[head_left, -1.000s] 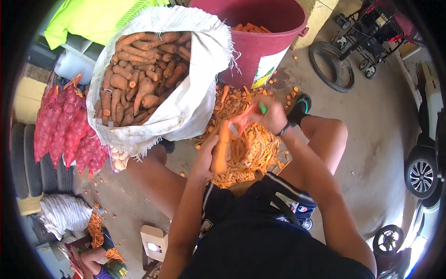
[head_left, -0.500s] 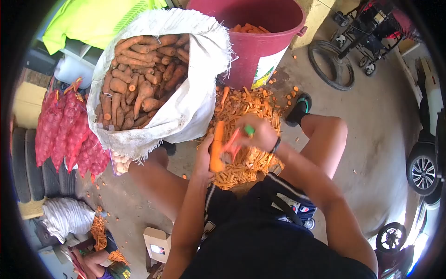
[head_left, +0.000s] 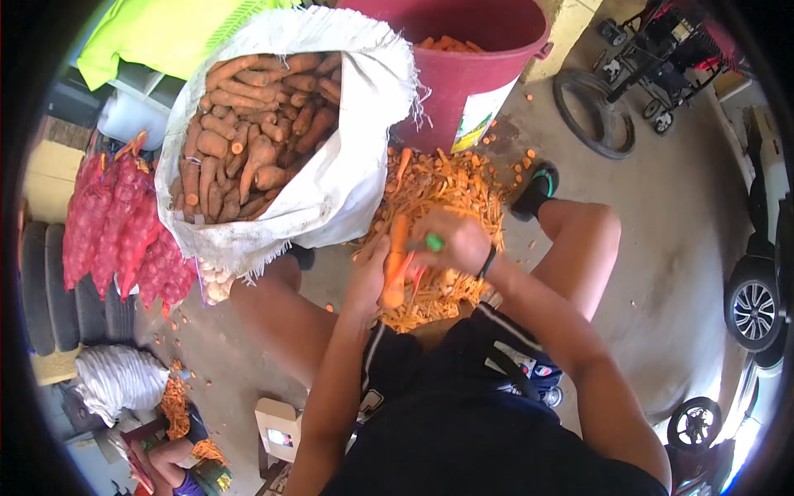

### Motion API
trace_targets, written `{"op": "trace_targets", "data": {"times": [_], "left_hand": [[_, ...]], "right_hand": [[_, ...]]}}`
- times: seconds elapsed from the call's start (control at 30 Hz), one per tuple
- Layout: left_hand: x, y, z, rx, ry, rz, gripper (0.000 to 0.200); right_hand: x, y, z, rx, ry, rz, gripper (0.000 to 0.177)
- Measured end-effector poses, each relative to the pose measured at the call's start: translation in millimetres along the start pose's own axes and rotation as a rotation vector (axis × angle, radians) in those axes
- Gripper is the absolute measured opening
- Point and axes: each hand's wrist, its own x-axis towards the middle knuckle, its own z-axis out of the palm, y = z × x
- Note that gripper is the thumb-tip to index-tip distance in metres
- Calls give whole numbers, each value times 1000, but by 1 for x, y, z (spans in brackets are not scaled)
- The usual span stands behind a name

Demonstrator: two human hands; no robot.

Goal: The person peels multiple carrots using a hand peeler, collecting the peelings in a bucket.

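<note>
Left hand clasps a carrot and right hand a peeler above heaped peelings, a full sack apparently left to peel

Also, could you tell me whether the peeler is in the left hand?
No, the right hand holds the peeler; the left hand holds a carrot.

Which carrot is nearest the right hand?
The bright orange carrot gripped in the left hand, beside the right hand and its tool; those in the white sack and maroon bin lie farther off.
</note>
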Motion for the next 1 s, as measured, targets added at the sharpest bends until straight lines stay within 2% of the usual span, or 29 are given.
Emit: {"op": "trace_targets", "data": {"times": [0.07, 0.1, 0.17, 0.27, 0.3, 0.4, 0.43, 0.5, 0.53, 0.6, 0.63, 0.67, 0.73, 0.77, 0.83, 0.9, 1.0], "left_hand": [[-3, -10, -5, 131, 17, -7, 48], [-6, -8, -7, 131, 6, -79, 48], [-19, 5, 12, 96, -66, -34, 49], [-10, 6, 9, 61, -61, -62, 49], [-5, 3, 6, 44, -33, -87, 49], [-4, -1, 2, 102, -80, -13, 48], [-9, -4, -1, 156, -69, 3, 48], [-10, -5, 2, 270, -70, 51, 47], [-8, -5, 3, 215, -62, 44, 47], [-7, -5, 4, 98, -39, 33, 47], [-9, 6, 9, -58, -58, -16, 50], [-5, 7, 9, -103, -40, -21, 51], [2, 3, 3, -192, 1, -43, 52], [4, -1, 0, -239, -19, -78, 52], [0, -4, 1, -60, -5, -33, 52], [-6, -4, 4, 81, 14, 0, 53], [-18, 16, 15, 11, -38, -87, 50]], "right_hand": [[11, 36, -12, -41, 30, 103, 49], [17, 53, -20, -102, 115, 154, 49], [24, 77, -40, -238, 284, 244, 48], [16, 43, -30, -22, 193, 246, 49], [9, 21, -23, 56, 100, 245, 51], [3, 15, -11, -45, 59, 134, 52], [9, 31, -16, -115, 29, 195, 49], [18, 73, -25, -214, 224, 213, 46], [22, 80, -32, -276, 326, 213, 44], [16, 69, -35, -123, 247, 319, 44], [15, 54, -35, -44, 197, 361, 44], [9, 30, -28, 57, 148, 322, 42], [-6, 1, -5, 161, 44, 57, 40], [-5, 0, -4, 100, 23, 33, 40], [-3, 0, -3, -15, -11, -7, 40], [8, 31, -11, -91, 95, 89, 41], [19, 65, -35, -137, 276, 292, 40]]}}
